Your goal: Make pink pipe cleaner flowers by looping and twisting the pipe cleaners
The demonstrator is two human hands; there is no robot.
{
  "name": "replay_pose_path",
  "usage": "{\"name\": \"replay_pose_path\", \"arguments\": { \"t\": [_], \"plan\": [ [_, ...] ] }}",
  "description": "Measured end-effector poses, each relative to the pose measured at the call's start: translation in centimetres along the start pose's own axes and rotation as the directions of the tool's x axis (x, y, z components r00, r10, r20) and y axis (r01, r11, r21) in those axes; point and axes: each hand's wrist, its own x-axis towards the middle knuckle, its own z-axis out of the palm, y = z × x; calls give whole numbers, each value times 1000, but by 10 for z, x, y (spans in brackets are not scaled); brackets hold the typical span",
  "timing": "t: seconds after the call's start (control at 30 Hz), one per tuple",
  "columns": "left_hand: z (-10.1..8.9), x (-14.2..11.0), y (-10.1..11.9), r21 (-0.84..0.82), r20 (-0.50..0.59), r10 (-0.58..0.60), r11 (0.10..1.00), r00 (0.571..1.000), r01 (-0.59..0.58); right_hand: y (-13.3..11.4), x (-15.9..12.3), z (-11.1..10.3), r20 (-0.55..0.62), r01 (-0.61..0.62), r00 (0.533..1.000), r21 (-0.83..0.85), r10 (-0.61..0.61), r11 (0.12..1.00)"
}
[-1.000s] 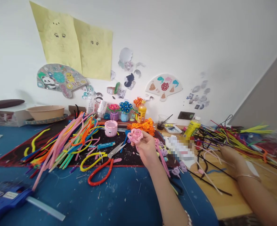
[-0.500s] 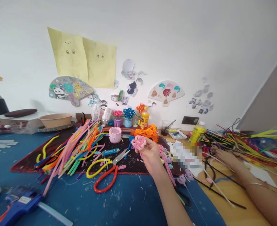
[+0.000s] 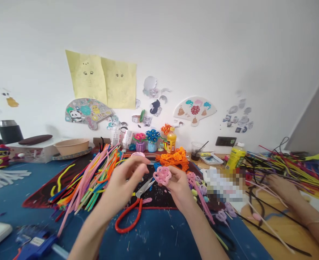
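My right hand (image 3: 180,187) pinches a pink flower (image 3: 162,176) made of twisted pipe cleaner and holds it above the black mat (image 3: 159,195). My left hand (image 3: 124,180) hovers just left of the flower with its fingers loosely spread toward it, holding nothing. Red-handled scissors (image 3: 132,216) lie under and between my hands. A heap of coloured pipe cleaners (image 3: 94,173) lies to the left of my left hand.
Another person's hand (image 3: 281,184) rests among loose pipe cleaners at the far right. Orange flowers (image 3: 175,159), small flower pots (image 3: 152,141), a yellow bottle (image 3: 235,156) and a bowl (image 3: 71,146) stand near the wall. A blue glue gun (image 3: 37,243) lies front left.
My left hand has come into view from the lower left and risen toward the flower. My right hand keeps hold of the pink flower. The view has shifted to the left.
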Motion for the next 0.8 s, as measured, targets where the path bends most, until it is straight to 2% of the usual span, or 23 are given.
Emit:
{"name": "replay_pose_path", "arguments": {
  "t": [0.13,0.23,0.37,0.57,0.67,0.8],
  "plan": [
    [19,1,-17,33,138,-66,998,988,62,0,1,0,12,45,999,-104,-44,994],
    [24,-1,-24,-111,216,-123,983,969,149,0,3,-2,11,87,996,-174,-86,981],
    [22,-8,-26,-286,355,-186,911,916,296,2,4,-5,5,161,986,-256,-166,953],
    [26,-12,-27,-393,321,-241,846,916,361,3,3,-8,32,276,958,-378,-286,884],
    [28,-13,-28,-428,270,-303,813,914,396,-2,3,-7,121,390,913,-531,-389,752],
    [30,-13,-28,-455,204,-356,791,912,410,-7,1,-4,304,570,773,-717,-556,401]
  ]
}}
